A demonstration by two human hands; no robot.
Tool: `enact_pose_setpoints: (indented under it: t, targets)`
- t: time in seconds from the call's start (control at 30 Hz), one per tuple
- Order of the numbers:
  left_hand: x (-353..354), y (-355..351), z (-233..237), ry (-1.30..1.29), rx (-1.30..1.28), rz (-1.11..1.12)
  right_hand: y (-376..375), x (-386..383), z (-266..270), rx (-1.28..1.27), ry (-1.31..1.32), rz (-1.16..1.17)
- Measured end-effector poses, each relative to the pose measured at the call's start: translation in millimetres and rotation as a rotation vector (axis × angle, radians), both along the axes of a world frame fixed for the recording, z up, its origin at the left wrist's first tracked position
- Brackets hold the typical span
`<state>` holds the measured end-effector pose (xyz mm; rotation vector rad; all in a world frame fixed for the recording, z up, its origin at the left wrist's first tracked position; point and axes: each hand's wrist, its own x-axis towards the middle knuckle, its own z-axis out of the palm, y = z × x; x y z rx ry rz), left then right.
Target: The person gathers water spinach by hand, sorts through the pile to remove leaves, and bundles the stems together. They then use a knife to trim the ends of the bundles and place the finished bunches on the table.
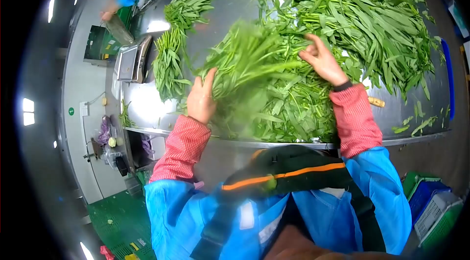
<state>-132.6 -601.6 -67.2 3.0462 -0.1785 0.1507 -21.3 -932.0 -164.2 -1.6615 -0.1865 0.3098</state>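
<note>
- I see the left hand (201,99) gripping a bunch of leafy greens (245,59) — blurred with motion — over the metal table (220,7).
- The right hand (323,60) is near the bunch's stems, thumb and forefinger parted.
- Loose greens (298,108) lie beneath and beside the bunch; a big pile (372,24) sits on my right.
- On my left I make out two smaller bunches — an upper one (188,7) and a lower one (169,66) — beside a scale (129,63).

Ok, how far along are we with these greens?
Partway, it seems. Two bunches lie set apart near the scale and look done. The left hand holds another bunch, with the right hand by its stems. Remaining, likely: the large heap on the right and loose greens at the near edge.
</note>
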Motion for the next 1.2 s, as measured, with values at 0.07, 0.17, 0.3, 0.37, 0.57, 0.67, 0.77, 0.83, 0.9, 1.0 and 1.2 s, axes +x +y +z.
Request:
enact_pose_setpoints:
  t: [0.07,0.17,0.3,0.37,0.57,0.67,0.77,0.83,0.9,1.0,1.2]
  targets:
    - [-4,-2,-6,-0.043,-0.021,0.008,24,-3,20,-0.070,0.080,0.016]
    - [-10,6,-19,-0.163,-0.143,-0.031,44,-23,8,0.050,-0.020,0.091]
    - [-20,12,-17,-0.116,-0.259,0.104,-4,-4,15,0.378,0.064,-0.149]
    - [-21,12,-11,-0.153,-0.259,0.097,-5,9,38,0.183,-0.021,-0.183]
    - [-20,33,-32,-0.074,-0.540,0.084,58,-14,52,0.001,-0.282,0.188]
    - [-40,52,-34,0.105,-1.004,0.224,14,13,42,0.220,0.037,0.034]
    - [-49,55,-24,0.122,-0.919,0.189,6,40,42,0.094,-0.137,0.029]
    - [-45,33,-6,0.197,-0.928,0.179,12,49,58,-0.020,-0.218,0.219]
    - [-43,24,-4,0.221,-0.978,0.127,35,44,73,-0.200,-0.332,0.389]
    - [-38,15,3,0.285,-0.752,0.016,60,16,94,-0.311,-0.324,0.761]
    - [-52,26,14,0.405,-0.746,0.063,14,35,69,0.438,0.100,0.077]
